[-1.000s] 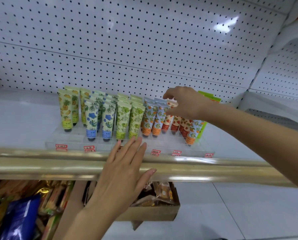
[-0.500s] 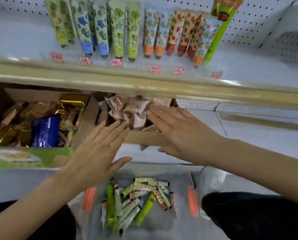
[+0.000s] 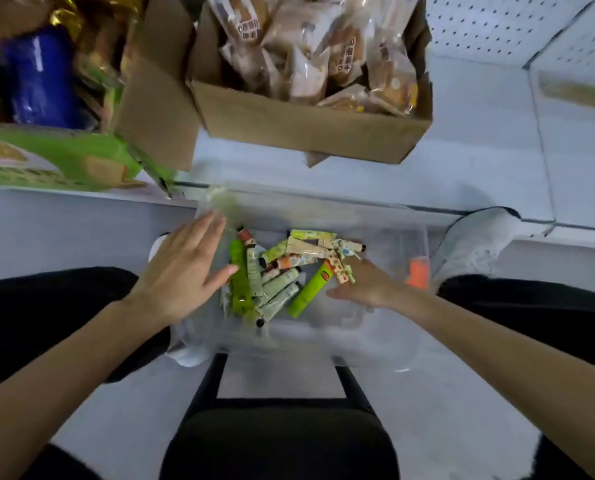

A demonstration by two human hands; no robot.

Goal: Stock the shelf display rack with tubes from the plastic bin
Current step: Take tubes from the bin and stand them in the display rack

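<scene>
Many tubes [image 3: 282, 271] lie heaped in the plastic bin [image 3: 386, 344]. Both hands have dropped here from the shelf, so I judge a fresh pick is starting. My left hand [image 3: 182, 271] hovers flat and spread over the pile's left edge. My right hand [image 3: 362, 285] touches its right side, and I cannot tell whether it grips anything.

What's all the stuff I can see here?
plastic bin: one, clear, between the legs
tubes: a jumbled pile, green, cream and orange patterns, in the bin
cardboard box: one, brown, on the shelf beyond the bin
wrapped snacks: many, clear wrappers, in the cardboard box
green box: one, on the shelf, left
blue packet: one, top left
shoe: one, white, right of the bin
left hand: open, over the bin's left edge
right hand: in the bin, fingers at the tubes, grip unclear
</scene>
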